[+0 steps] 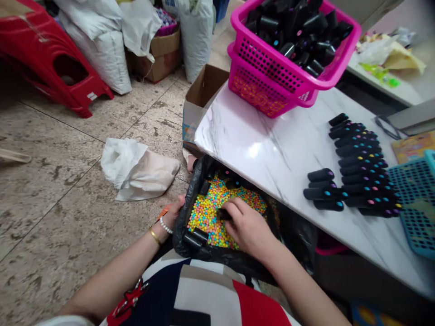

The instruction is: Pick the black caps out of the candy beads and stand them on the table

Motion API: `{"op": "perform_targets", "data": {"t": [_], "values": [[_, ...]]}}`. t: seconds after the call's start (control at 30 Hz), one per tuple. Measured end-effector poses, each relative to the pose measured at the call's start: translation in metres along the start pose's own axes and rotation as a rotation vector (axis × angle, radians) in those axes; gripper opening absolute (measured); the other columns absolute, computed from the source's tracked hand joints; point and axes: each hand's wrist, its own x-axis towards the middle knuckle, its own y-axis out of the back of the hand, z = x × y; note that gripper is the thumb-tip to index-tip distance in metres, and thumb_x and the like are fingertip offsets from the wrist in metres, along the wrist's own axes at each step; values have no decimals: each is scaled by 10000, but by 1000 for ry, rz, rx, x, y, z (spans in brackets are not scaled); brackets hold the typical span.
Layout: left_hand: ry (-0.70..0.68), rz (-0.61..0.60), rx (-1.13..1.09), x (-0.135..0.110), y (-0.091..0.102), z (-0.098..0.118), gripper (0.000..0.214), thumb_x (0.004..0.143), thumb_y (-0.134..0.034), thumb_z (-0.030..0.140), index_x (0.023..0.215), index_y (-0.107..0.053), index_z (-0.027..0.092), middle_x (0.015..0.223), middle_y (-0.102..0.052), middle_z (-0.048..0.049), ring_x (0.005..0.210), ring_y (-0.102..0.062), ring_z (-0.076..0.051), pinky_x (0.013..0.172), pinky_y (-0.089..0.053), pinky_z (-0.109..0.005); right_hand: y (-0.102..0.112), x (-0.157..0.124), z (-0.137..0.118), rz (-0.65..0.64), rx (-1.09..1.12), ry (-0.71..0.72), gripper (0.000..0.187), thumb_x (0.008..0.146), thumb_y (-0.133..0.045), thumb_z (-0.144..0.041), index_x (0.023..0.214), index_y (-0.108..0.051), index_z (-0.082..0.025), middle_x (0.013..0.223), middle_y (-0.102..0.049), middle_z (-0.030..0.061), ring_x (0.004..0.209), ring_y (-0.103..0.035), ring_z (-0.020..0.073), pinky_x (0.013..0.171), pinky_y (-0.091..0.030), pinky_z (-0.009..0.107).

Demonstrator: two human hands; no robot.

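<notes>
A bin [183, 240] lined with black plastic sits at my lap, partly under the table edge, and holds many small multicoloured beads [209, 208]. My right hand [249, 226] reaches over the beads, fingers closed on a dark black tube [223, 214] that they partly cover. Beside the bin's left wall, my left hand [175, 212] grips its rim; most of its fingers are hidden. Black tubes [195, 237] lie on the beads near the front, and another black tube [204, 188] is toward the back left. Something orange [165, 210] shows behind the left hand.
On the white marbled table [251, 145], many black tubes [363, 167] with coloured ends lie in rows. Stacked pink baskets [272, 68] full of black tubes stand behind; a blue basket [416, 203] is right. A cardboard box [205, 90], white bag [139, 170] and red stool [50, 54] are left.
</notes>
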Motion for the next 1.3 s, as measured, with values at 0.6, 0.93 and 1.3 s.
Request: {"op": "perform_targets", "data": {"t": [0.6, 0.93, 1.3], "values": [[-3, 0, 102, -5, -19, 3, 910, 528, -842, 629, 1275, -613, 163, 1087, -735, -110, 1233, -570, -337, 1001, -503, -432, -31, -38, 31, 192, 336, -39, 292, 918, -596, -202, 1208, -626, -202, 1177, -685, 88, 1067, -662, 210, 933, -567, 360], [35, -7, 106, -3, -8, 3, 801, 529, -823, 664, 1149, -689, 175, 1035, -744, -101, 1172, -611, -336, 979, -515, -427, -21, -28, 23, 80, 310, -54, 269, 875, -578, -97, 1123, -621, -192, 1100, -694, 89, 980, -660, 236, 854, -564, 374], [121, -26, 150, -5, 2, 6, 604, 523, -810, 686, 922, -774, 233, 804, -765, -34, 961, -701, -299, 871, -565, -354, -9, -58, 20, 398, 1016, -338, 348, 816, -709, -177, 1139, -598, -239, 1065, -685, 46, 850, -665, 152, 751, -556, 272]]}}
